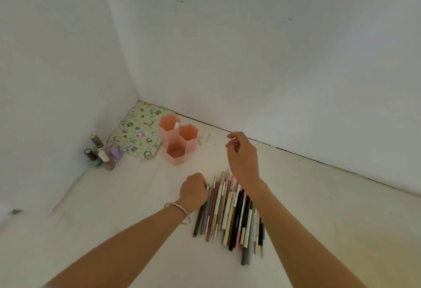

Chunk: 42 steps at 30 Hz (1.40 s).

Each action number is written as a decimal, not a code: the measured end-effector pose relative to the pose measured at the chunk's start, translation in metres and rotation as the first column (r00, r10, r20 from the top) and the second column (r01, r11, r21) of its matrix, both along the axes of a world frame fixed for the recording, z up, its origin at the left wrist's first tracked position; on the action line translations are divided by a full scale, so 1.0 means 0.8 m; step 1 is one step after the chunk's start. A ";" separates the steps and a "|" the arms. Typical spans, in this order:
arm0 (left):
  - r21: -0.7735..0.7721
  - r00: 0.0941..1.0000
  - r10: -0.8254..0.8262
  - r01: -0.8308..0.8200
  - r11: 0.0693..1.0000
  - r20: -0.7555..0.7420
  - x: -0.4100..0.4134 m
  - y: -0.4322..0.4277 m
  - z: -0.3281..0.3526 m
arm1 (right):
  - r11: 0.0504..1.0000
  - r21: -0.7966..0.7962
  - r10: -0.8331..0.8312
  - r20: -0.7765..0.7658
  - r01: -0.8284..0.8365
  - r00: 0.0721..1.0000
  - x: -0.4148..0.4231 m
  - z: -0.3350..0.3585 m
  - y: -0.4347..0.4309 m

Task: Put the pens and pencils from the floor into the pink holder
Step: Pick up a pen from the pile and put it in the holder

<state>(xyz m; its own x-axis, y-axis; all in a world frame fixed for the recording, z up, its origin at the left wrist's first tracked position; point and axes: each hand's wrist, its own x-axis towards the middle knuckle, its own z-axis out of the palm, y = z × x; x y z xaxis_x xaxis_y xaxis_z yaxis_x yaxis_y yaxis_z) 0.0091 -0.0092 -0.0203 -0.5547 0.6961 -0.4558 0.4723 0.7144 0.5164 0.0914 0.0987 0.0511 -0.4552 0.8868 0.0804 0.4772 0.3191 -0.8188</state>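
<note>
Early pickup step. Left hand [194,191] curled, pinched pen [210,198] at edge of row [230,212]. Right hand [242,153] hovered, loose and empty. Next: lift pen clear, drop into holder [177,139].

Pink holder [178,138], floral green mat [139,131], multicoloured pencils [230,212].

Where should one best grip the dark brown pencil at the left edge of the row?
Pinch the dark brown pencil at its lower half, from its free left side: it lies flat on the floor, with other pencils tight against its right.
</note>
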 end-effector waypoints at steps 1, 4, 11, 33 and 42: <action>0.024 1.000 0.014 -0.015 1.000 0.020 -0.004 0.000 0.003 | 1.000 -0.012 0.010 0.042 -0.009 0.999 0.003 -0.005 -0.004; 0.159 0.996 0.058 -0.068 0.985 0.067 -0.029 0.002 0.026 | 0.995 -0.082 0.072 0.262 -0.052 0.962 0.005 -0.023 -0.012; 0.513 0.968 0.223 -0.249 0.822 0.113 -0.079 0.004 0.091 | 0.968 -0.092 0.225 0.734 -0.234 0.641 -0.007 -0.066 -0.051; 0.741 0.913 0.400 -0.215 0.636 -0.078 -0.190 0.035 0.112 | 0.953 -0.269 -0.258 -0.476 0.140 0.841 -0.094 0.059 0.017; 0.783 0.783 0.614 -0.442 0.438 0.099 -0.206 -0.011 0.104 | 0.995 0.085 -0.007 -0.464 0.053 0.886 -0.154 0.058 -0.003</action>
<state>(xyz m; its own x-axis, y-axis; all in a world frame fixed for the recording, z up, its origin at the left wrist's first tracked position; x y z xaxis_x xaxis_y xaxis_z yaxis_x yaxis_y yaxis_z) -0.1555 -0.0180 0.0627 -0.9415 0.2633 0.2103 0.2800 0.2639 0.9230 -0.0316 0.0966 0.0978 -0.3193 0.8777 0.3573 0.0618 0.3955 -0.9164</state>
